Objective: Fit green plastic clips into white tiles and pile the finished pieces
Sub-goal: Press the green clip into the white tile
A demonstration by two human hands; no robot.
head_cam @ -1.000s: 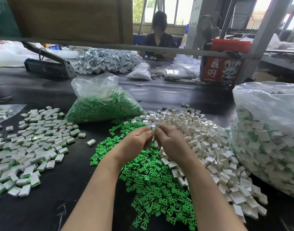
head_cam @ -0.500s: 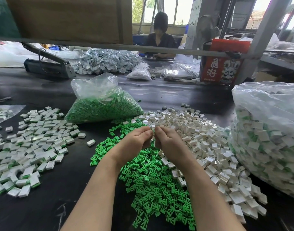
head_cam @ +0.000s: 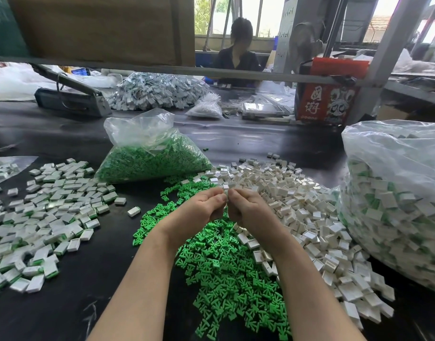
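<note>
My left hand (head_cam: 201, 209) and my right hand (head_cam: 248, 210) meet fingertip to fingertip above the black table, pinching a small white piece (head_cam: 226, 191) between them; most of it is hidden by my fingers. Under my hands lies a loose heap of green clips (head_cam: 226, 271). To the right spreads a heap of empty white tiles (head_cam: 292, 205). On the left lies the spread pile of finished white-and-green pieces (head_cam: 46, 212).
A clear bag of green clips (head_cam: 150, 158) stands behind the heaps. A large clear bag of finished pieces (head_cam: 396, 205) fills the right side. Farther back are a bagged grey pile (head_cam: 157, 92), a red box (head_cam: 327, 94) and a seated person (head_cam: 238, 52).
Both hands stay together in nearly the same spot, fingers working on the small piece. The piles have not changed.
</note>
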